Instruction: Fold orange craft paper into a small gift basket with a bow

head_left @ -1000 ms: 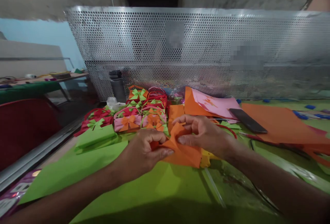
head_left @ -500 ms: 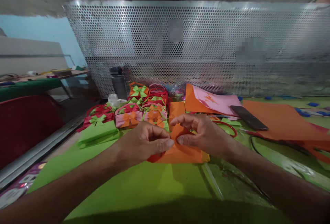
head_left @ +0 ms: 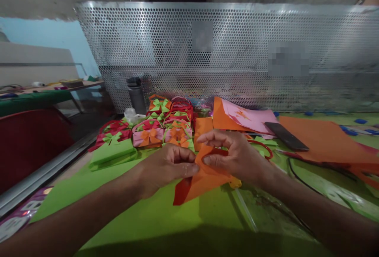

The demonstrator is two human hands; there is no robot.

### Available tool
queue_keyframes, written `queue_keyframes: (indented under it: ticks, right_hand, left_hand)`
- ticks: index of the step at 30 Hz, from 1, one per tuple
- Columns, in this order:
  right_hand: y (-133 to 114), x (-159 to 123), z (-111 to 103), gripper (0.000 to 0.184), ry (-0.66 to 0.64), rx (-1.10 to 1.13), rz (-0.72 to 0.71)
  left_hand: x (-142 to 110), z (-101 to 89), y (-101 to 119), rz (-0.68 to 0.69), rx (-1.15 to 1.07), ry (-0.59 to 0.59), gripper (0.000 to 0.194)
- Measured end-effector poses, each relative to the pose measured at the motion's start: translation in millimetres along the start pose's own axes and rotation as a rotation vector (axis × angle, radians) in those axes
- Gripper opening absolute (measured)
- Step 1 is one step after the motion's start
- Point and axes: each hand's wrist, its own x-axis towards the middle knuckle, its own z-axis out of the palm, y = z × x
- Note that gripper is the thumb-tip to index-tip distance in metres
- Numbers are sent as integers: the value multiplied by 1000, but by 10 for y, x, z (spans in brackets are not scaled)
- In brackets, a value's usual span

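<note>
My left hand (head_left: 174, 166) pinches an orange folded sheet (head_left: 204, 182) between thumb and fingers at its left side. My right hand (head_left: 229, 150) grips the same sheet from the right, its thumb pressed on the upper part, which bends up between the hands. At the sheet's lower left corner a red patch (head_left: 181, 190) shows; whether it is a separate piece I cannot tell. Below lies a bright green sheet (head_left: 142, 225). By my right wrist a small yellow thing (head_left: 235, 182) and a clear thin stick (head_left: 248, 213) lie on the surface.
Several small bags with bows (head_left: 149, 134) stand behind my left hand, beside a folded green piece (head_left: 112, 153) and a dark bottle (head_left: 136, 97). Rightward lie a pink sheet (head_left: 251, 111), a black phone (head_left: 286, 135) and a large orange sheet (head_left: 319, 138). A perforated metal panel (head_left: 171, 47) rises behind.
The orange sheet has tilted, its lower left corner swinging down toward me and showing more red. Both hands keep hold and have shifted only slightly.
</note>
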Motion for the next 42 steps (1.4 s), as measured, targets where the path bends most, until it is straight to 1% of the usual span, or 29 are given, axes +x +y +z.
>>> queue_keyframes:
  ticks: [2,4,7,9,13,15,18,20,21,25,28,33,38,42]
  right_hand:
    - [6,-6,12,28,12,-30,-26]
    - [18,-7,14,30,29,-76,-59]
    - [51,-1,-7,31,61,-160,-102]
    - [86,9,-33,34,82,-210,-131]
    - [166,32,-76,42,198,-331,-191]
    - [197,43,-79,36,250,-398,-261]
    - [228,53,-56,17,267,-480,-497]
    - [244,52,-27,8,255,-526,-601]
    - [250,48,-11,6,242,-546,-611]
    - [271,25,48,3,205,-556,-568]
    - [288,18,74,5,186,-518,-549]
    - [320,25,98,7,163,-480,-566]
    - [328,26,119,10,138,-479,-569]
    - [333,25,119,11,113,-488,-561]
  left_hand:
    - [10,17,-15,-1,-31,12,18]
    - [23,26,-33,-10,-88,51,18]
    - [46,11,-60,-6,-147,110,20]
    - [61,-10,-71,9,-155,122,23]
    - [77,-39,-65,60,-214,164,25]
    - [74,-44,-55,82,-257,221,24]
    - [65,-48,-47,91,-315,314,24]
    - [64,-51,-53,86,-345,348,25]
    - [67,-53,-59,81,-356,354,25]
    - [93,-51,-99,74,-396,331,27]
    - [113,-44,-133,58,-430,316,26]
    - [130,-40,-176,31,-482,327,26]
    - [132,-46,-163,-13,-477,319,27]
    - [123,-44,-127,-43,-463,271,29]
